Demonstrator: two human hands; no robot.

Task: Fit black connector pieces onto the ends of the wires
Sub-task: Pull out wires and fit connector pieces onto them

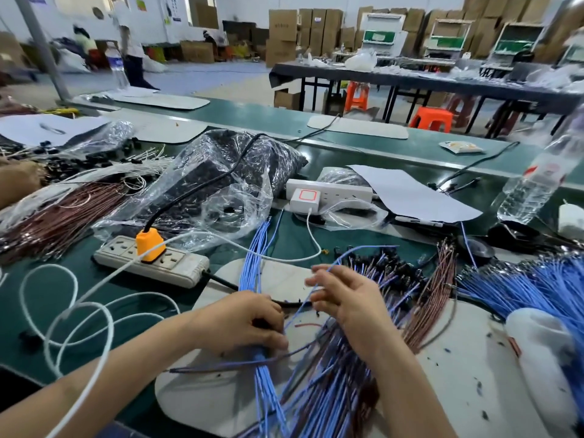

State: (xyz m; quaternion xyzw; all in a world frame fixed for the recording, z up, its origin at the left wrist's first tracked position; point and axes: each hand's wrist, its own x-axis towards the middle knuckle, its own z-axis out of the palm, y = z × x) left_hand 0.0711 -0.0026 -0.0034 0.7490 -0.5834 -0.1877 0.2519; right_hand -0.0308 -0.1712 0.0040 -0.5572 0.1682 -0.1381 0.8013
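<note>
While my left hand (249,324) grips the thin blue wire bundle (249,273) pointing away from me, my right hand (344,298) meets one loose blue strand (297,314), pinch unconfirmed. Heaped small black plastic connector pieces (392,267) lie just beyond the right hand.

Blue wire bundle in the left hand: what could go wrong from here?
1. The left hand grips the blue wire bundle beside mixed blue and brown wires; strands could tangle.
2. The white cable loops close to that hand and may snag.
3. The water bottle stands near a power strip; a spill looks risky.

Left hand (240,324) and right hand (344,298), seemingly bare-armed throughout.
</note>
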